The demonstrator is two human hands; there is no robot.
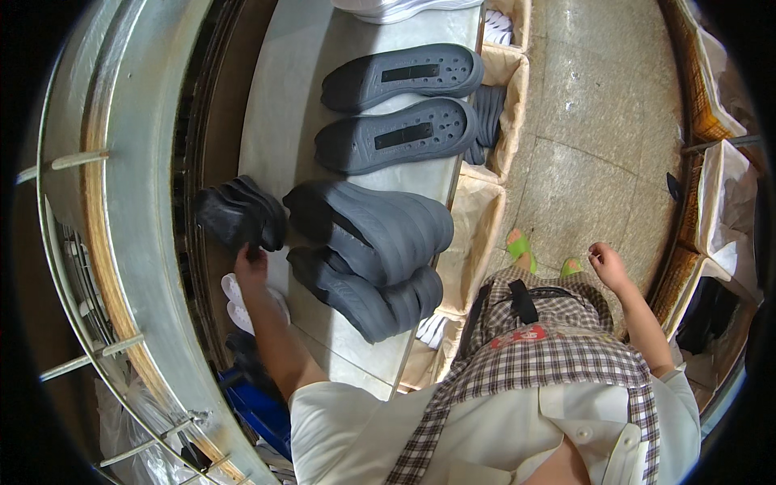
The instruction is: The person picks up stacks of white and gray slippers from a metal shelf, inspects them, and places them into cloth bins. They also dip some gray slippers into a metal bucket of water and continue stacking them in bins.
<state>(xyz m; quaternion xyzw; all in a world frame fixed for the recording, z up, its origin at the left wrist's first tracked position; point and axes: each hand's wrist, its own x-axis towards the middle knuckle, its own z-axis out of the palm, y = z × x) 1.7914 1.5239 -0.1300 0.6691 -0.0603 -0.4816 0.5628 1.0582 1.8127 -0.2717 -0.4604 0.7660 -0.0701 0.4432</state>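
Note:
My left hand [252, 265] reaches across the bench to a small stack of black shoe soles [234, 212] at its left edge. Its fingers curl at the near end of the stack, partly in shadow. To the right of that stack, grey shoe soles lie nested in two thick piles, one upper pile [380, 226] and one lower pile [364, 299]. Beyond them, two single grey soles [408, 77] lie flat side by side, each with a dark strip and small holes. My right hand [605, 265] hangs beside my apron, loosely curled and holding nothing.
Lined baskets [471, 238] stand along the bench's right edge, one with grey soles inside. More lined baskets [719, 202] line the far right, across the tiled floor [598, 105]. White soles [234, 303] lie by my left forearm. A metal machine frame [145, 202] rises at left.

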